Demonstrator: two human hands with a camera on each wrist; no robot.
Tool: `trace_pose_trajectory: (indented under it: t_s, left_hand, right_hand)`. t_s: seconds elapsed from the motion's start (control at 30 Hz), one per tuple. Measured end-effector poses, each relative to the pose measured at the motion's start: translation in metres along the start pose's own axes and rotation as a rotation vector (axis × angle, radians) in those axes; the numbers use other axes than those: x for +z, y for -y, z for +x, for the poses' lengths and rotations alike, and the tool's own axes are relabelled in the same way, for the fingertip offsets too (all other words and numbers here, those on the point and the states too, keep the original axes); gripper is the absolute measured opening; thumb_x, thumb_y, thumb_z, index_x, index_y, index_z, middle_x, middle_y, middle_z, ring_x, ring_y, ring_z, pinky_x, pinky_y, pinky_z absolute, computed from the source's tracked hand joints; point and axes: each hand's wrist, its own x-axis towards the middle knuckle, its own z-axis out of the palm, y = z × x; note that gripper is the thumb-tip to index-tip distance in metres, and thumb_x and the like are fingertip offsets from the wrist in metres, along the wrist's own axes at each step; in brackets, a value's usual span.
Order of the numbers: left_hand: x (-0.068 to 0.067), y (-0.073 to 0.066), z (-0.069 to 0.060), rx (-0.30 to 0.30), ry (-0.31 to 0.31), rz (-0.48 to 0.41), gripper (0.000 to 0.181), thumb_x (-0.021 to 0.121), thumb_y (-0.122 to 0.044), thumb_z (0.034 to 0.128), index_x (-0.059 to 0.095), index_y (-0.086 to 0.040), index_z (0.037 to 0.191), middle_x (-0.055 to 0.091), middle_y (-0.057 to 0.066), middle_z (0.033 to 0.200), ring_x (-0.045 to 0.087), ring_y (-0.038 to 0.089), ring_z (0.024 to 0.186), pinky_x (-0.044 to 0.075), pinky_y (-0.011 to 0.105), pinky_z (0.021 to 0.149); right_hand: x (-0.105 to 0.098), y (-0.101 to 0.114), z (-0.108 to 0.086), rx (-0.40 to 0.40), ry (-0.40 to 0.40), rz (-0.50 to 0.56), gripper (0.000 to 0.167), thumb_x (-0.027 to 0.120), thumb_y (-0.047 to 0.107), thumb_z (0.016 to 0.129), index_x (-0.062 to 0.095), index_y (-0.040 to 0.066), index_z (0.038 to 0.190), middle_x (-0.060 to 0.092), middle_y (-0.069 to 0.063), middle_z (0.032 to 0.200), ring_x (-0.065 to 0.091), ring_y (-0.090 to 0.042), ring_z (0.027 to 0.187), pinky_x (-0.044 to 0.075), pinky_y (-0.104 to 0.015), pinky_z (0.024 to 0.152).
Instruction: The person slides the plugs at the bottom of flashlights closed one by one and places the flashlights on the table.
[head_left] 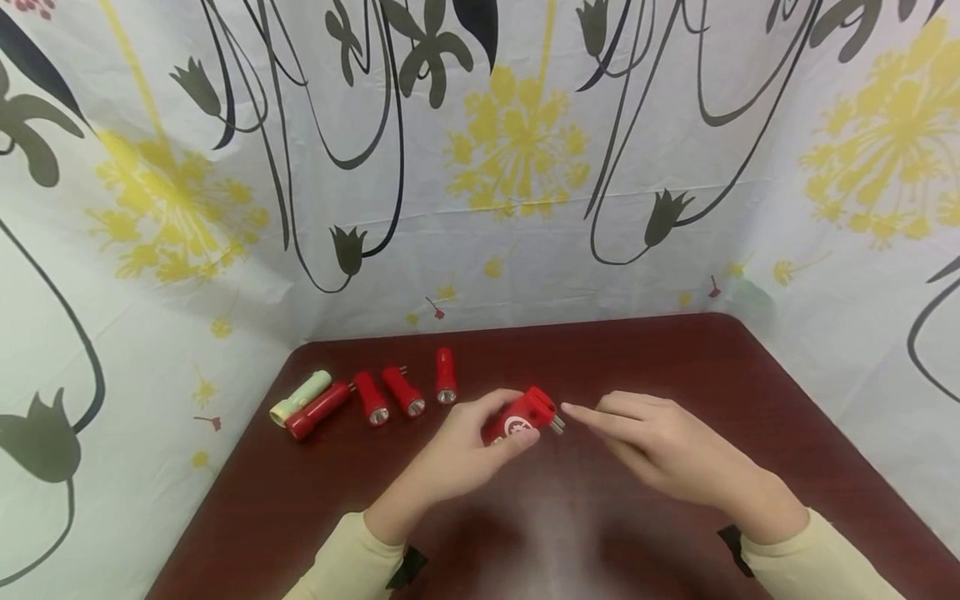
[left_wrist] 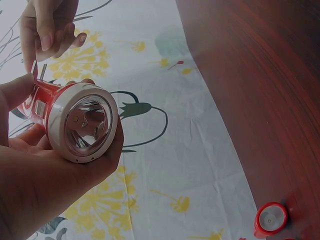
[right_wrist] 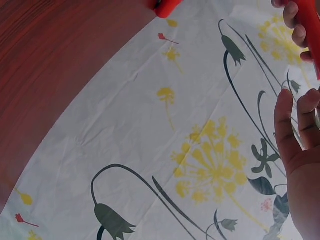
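Observation:
A red flashlight [head_left: 529,408] with a white-rimmed lens [left_wrist: 89,123] is gripped by my left hand [head_left: 468,446], thumb on one side and fingers around the other. Two metal prongs [head_left: 557,425] stick out of its end, toward my right hand. My right hand [head_left: 667,450] is just to the right of the prongs, its index finger extended and holding nothing. In the left wrist view the right fingers [left_wrist: 50,30] are close to the prongs; whether they touch cannot be told.
At the table's back left lie a pale green flashlight [head_left: 302,398] and several small red flashlights [head_left: 403,391], one of them [head_left: 446,377] a little apart. A patterned white cloth [head_left: 480,275] rises behind the dark red table [head_left: 622,358] and along its sides.

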Motion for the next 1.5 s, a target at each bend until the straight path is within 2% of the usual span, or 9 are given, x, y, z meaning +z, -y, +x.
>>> trace_pose_trajectory:
  t_s: [0.63, 0.93, 1.17, 1.3, 1.5]
  left_hand:
    - [0.002, -0.003, 0.001, -0.021, 0.047, -0.018, 0.047, 0.074, -0.038, 0.0976, 0.066, -0.022, 0.141, 0.076, -0.005, 0.114, 0.068, 0.008, 0.09, 0.061, 0.024, 0.077]
    - [0.007, 0.0, 0.005, -0.003, 0.069, -0.041, 0.048, 0.074, -0.034, 0.0988, 0.065, -0.02, 0.143, 0.076, -0.003, 0.119, 0.069, 0.007, 0.092, 0.061, 0.023, 0.078]
    - [0.009, 0.0, 0.007, -0.009, 0.075, -0.047, 0.048, 0.074, -0.033, 0.0984, 0.065, -0.02, 0.144, 0.076, -0.001, 0.121, 0.069, 0.008, 0.092, 0.061, 0.023, 0.078]
    - [0.011, 0.0, 0.007, -0.019, 0.084, -0.052, 0.049, 0.074, -0.034, 0.0984, 0.064, -0.019, 0.145, 0.075, -0.001, 0.123, 0.069, 0.01, 0.095, 0.061, 0.022, 0.079]
    - [0.013, 0.001, 0.008, 0.004, 0.085, -0.046, 0.049, 0.074, -0.033, 0.0991, 0.065, -0.018, 0.144, 0.076, 0.0, 0.121, 0.068, 0.007, 0.092, 0.061, 0.022, 0.078]
  right_hand:
    - [0.004, -0.001, -0.001, -0.026, -0.004, 0.041, 0.037, 0.045, 0.022, 0.113, 0.074, 0.015, 0.134, 0.055, 0.012, 0.086, 0.047, -0.001, 0.077, 0.042, -0.013, 0.07]
    - [-0.002, -0.002, -0.001, 0.011, 0.062, 0.1, 0.039, 0.042, 0.025, 0.113, 0.075, 0.016, 0.132, 0.054, 0.013, 0.084, 0.046, 0.001, 0.075, 0.042, -0.01, 0.07]
    - [-0.002, -0.004, 0.001, -0.005, 0.065, 0.114, 0.038, 0.043, 0.024, 0.112, 0.077, 0.016, 0.128, 0.055, 0.012, 0.084, 0.046, 0.001, 0.073, 0.041, -0.009, 0.069]
    - [-0.003, -0.006, 0.0, 0.02, 0.093, 0.115, 0.041, 0.041, 0.025, 0.112, 0.078, 0.017, 0.127, 0.055, 0.013, 0.085, 0.046, 0.001, 0.074, 0.041, -0.009, 0.069]
    - [-0.002, -0.007, -0.001, 0.032, 0.106, 0.116, 0.042, 0.04, 0.027, 0.112, 0.078, 0.017, 0.126, 0.057, 0.013, 0.087, 0.048, 0.001, 0.074, 0.041, -0.01, 0.07]
